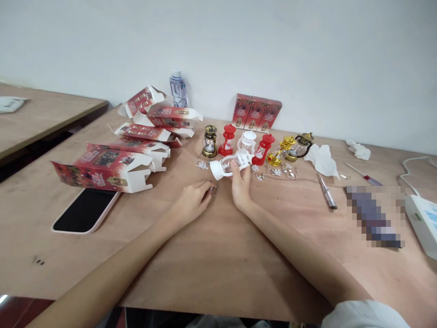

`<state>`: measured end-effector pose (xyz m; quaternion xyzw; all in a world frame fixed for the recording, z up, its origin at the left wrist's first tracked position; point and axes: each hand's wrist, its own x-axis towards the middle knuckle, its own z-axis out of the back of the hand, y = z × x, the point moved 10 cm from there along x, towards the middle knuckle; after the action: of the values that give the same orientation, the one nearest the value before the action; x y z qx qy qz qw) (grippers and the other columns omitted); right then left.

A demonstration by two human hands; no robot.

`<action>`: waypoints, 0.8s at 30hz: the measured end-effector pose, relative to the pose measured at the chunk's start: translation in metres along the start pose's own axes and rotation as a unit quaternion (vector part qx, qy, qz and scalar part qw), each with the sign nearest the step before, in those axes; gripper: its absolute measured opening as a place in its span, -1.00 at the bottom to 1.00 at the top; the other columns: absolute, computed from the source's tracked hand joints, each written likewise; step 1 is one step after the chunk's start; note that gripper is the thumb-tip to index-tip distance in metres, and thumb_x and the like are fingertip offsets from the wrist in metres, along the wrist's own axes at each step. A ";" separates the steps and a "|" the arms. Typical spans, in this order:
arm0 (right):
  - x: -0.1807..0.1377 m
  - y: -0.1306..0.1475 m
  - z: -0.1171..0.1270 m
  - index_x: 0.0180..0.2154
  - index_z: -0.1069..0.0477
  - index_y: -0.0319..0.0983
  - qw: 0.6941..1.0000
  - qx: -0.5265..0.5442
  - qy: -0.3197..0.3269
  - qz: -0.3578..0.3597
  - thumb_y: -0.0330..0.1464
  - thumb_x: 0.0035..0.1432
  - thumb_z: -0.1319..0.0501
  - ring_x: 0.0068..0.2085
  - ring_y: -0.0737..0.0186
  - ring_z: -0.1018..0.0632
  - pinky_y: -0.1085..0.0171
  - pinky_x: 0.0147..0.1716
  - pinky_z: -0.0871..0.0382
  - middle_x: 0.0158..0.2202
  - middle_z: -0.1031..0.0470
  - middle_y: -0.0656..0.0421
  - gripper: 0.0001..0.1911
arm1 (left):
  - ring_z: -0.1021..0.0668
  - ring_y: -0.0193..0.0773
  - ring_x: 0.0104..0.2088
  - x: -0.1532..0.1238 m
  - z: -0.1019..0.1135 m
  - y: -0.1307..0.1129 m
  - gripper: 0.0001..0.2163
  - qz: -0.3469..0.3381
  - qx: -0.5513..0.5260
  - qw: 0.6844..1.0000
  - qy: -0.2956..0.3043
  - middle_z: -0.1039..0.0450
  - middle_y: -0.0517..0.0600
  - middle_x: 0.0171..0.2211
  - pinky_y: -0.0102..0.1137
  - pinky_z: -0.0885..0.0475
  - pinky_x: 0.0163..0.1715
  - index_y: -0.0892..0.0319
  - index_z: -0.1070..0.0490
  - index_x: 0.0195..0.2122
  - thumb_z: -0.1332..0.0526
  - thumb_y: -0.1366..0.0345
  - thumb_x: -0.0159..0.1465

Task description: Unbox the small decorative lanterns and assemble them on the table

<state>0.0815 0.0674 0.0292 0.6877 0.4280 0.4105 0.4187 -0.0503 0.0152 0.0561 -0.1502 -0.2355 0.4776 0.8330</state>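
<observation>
My right hand (pixel 241 187) is wrapped round a white toy lantern (pixel 228 166) with a clear middle, tilted on its side above the table. My left hand (pixel 195 199) rests on the table to the left, its fingers closed at a small metal wire piece (pixel 215 189) that is partly hidden by them. Beyond the hands stand more small lanterns: a dark bronze one (pixel 209 142), a red one (pixel 227 140), a white one (pixel 247 142), another red one (pixel 262 149), a gold one (pixel 280 151) and a second bronze one (pixel 299 146). Small metal parts (pixel 277 171) lie before them.
Open red cartons (pixel 99 166) and a phone (pixel 85 210) lie to the left. A water bottle (pixel 178 90) and three red boxes (pixel 256 113) stand by the wall. Right are crumpled tissue (pixel 321 160), a pen-like tool (pixel 327 192), a screwdriver (pixel 370 180) and a blurred dark object (pixel 373 216).
</observation>
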 end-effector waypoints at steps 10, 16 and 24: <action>-0.003 0.014 -0.010 0.07 -0.20 -0.13 0.990 -0.099 0.053 0.086 -0.17 0.08 -0.23 -0.07 0.16 -0.48 0.11 0.01 -0.35 -0.07 -0.45 0.10 -0.47 | -0.52 -0.10 -0.10 -0.001 -0.008 -0.012 -0.77 -0.051 0.040 0.998 0.015 -0.49 0.12 -0.11 -0.20 -0.43 -0.08 0.26 -0.39 -0.11 -0.01 0.36 0.30; -0.006 0.011 -0.026 0.02 -0.25 -0.15 0.977 -0.160 0.116 0.083 -0.17 0.07 -0.25 -0.06 0.12 -0.47 0.09 -0.03 -0.37 -0.06 -0.45 0.10 -0.51 | -0.50 -0.09 -0.14 0.000 -0.007 -0.013 -0.80 -0.049 0.095 0.994 0.028 -0.48 0.12 -0.18 -0.19 -0.45 -0.14 0.26 -0.41 -0.20 -0.02 0.36 0.29; -0.020 0.017 -0.041 0.10 -0.19 -0.13 0.962 -0.180 0.188 0.085 -0.16 0.10 -0.22 0.13 0.08 -0.36 0.01 0.14 -0.19 0.05 -0.38 0.09 -0.45 | -0.48 -0.09 -0.14 -0.002 -0.006 -0.015 -0.80 -0.051 0.131 0.990 0.030 -0.48 0.11 -0.20 -0.23 -0.46 -0.20 0.23 -0.42 -0.21 -0.02 0.33 0.29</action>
<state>0.0422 0.0532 0.0534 0.5456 0.3574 0.6368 0.4113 -0.0374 0.0060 0.0578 -0.0413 -0.1534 0.4564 0.8755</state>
